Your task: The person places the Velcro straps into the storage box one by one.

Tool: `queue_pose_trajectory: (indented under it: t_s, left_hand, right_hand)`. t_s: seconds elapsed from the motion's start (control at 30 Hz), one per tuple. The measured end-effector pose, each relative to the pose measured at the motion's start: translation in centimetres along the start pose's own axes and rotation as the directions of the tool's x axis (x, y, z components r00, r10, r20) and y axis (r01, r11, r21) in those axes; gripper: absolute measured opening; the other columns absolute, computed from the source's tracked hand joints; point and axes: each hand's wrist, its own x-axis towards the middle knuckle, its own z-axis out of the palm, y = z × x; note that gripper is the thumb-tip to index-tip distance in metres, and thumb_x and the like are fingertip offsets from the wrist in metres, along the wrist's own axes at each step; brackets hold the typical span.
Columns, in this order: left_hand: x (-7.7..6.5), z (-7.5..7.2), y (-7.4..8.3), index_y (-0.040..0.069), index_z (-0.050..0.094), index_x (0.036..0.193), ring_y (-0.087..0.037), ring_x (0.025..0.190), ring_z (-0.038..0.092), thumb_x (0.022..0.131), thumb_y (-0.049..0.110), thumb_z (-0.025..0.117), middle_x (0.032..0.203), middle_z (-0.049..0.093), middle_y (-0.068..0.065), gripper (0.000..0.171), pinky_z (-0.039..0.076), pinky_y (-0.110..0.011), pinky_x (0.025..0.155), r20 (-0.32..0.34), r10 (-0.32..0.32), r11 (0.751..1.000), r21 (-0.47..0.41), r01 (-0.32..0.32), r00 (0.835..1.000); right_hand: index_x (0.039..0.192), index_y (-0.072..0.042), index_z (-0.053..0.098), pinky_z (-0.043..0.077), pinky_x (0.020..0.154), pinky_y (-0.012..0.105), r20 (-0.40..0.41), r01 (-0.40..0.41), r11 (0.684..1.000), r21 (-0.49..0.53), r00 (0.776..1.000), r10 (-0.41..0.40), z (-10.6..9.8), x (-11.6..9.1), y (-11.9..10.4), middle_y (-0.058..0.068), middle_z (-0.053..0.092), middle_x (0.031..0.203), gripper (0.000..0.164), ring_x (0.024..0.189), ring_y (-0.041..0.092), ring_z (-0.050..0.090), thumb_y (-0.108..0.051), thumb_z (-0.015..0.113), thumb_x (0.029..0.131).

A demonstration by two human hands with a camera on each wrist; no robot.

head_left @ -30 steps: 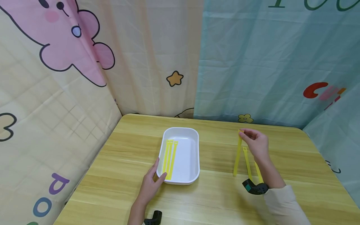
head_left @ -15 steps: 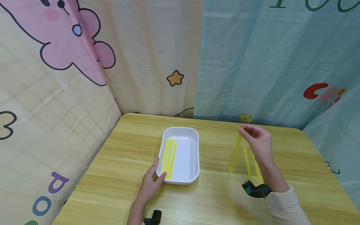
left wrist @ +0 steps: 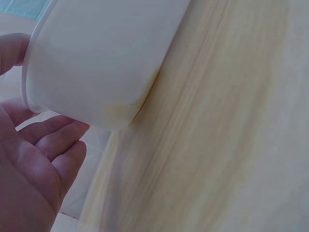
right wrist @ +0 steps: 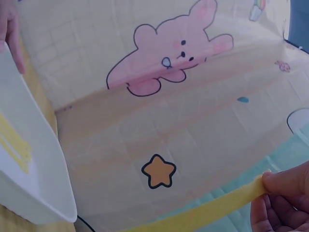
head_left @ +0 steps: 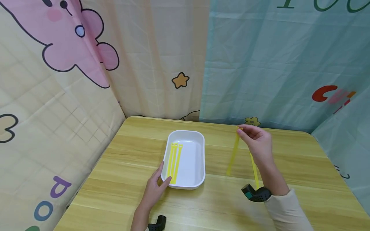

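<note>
My right hand (head_left: 259, 144) pinches a yellow cable tie (head_left: 233, 154) by its upper end, between thumb and fingertips. The flat strip hangs down over the table, right of a white tray (head_left: 192, 163). At the tray's near left corner my left hand (head_left: 154, 190) grips the rim, thumb on the near edge and fingers along the outer side. Inside the tray, several yellow cable ties (head_left: 174, 163) lie side by side along the left wall. Another yellow tie (head_left: 254, 168) lies on the table, partly covered by my right hand and wrist.
Both stand on a light wooden table (head_left: 219, 205). Printed curtains (head_left: 150, 64) hang behind it and along its left side. A black wrist camera (head_left: 256, 193) is strapped to my right wrist, another (head_left: 157, 223) to the left.
My right hand has moved left and slightly away with the yellow cable tie, whose lower end trails left. A second tie on the table is now hidden behind that arm. My left hand stays put.
</note>
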Motion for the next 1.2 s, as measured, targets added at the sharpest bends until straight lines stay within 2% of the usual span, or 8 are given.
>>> queue_pose_trajectory:
  t_s: [0.2,0.6,0.83,1.03,1.2]
  left_hand:
    - [0.0,0.0,0.0,0.007,0.030,0.143,-0.032,0.131,0.027,0.088,0.019,0.063,0.144,0.031,-0.013,0.065,0.024,-0.049,0.103,-0.001,0.009,1.000,0.000,-0.009,1.000]
    - [0.2,0.0,-0.3,0.007,0.030,0.144,-0.031,0.132,0.026,0.088,0.021,0.063,0.145,0.030,-0.011,0.066,0.024,-0.047,0.104,-0.002,0.022,1.000,-0.006,-0.022,1.000]
    - [0.1,0.0,-0.3,0.002,0.030,0.142,-0.035,0.130,0.028,0.088,0.019,0.063,0.143,0.031,-0.017,0.065,0.025,-0.050,0.102,-0.010,0.050,0.999,0.009,-0.050,0.999]
    - [0.0,0.0,-0.2,0.005,0.030,0.143,-0.032,0.131,0.028,0.088,0.020,0.064,0.144,0.031,-0.014,0.066,0.025,-0.047,0.103,-0.012,0.014,1.000,-0.015,-0.014,1.000]
    - [0.0,-0.1,0.0,0.007,0.030,0.144,-0.031,0.132,0.026,0.088,0.023,0.063,0.145,0.030,-0.012,0.067,0.025,-0.047,0.103,0.000,-0.002,1.000,-0.015,0.002,1.000]
  right_hand:
    - [0.099,0.011,0.064,0.051,0.068,0.018,0.007,-0.011,0.999,0.048,1.000,0.010,1.2,0.0,-0.4,0.001,0.068,0.083,0.026,0.072,0.012,0.060,-0.006,0.071,0.080]
    - [0.095,0.009,0.066,0.052,0.071,0.021,-0.005,-0.004,0.989,0.145,1.000,0.005,3.3,0.3,-0.8,0.003,0.068,0.084,0.020,0.073,0.014,0.061,-0.003,0.071,0.079]
    - [0.095,0.009,0.066,0.052,0.071,0.023,0.012,0.003,0.988,0.152,1.000,-0.005,5.1,0.0,-0.8,0.003,0.067,0.084,0.020,0.074,0.015,0.061,-0.003,0.070,0.080]
    - [0.097,0.010,0.064,0.052,0.070,0.024,0.038,-0.010,0.988,0.151,0.999,0.004,6.7,-0.4,-0.4,0.004,0.066,0.082,0.024,0.072,0.016,0.059,-0.005,0.070,0.080]
    - [0.097,0.011,0.064,0.053,0.070,0.025,0.042,-0.063,0.984,0.169,0.997,0.057,7.9,-0.6,0.5,0.007,0.065,0.083,0.023,0.071,0.015,0.059,-0.003,0.070,0.079]
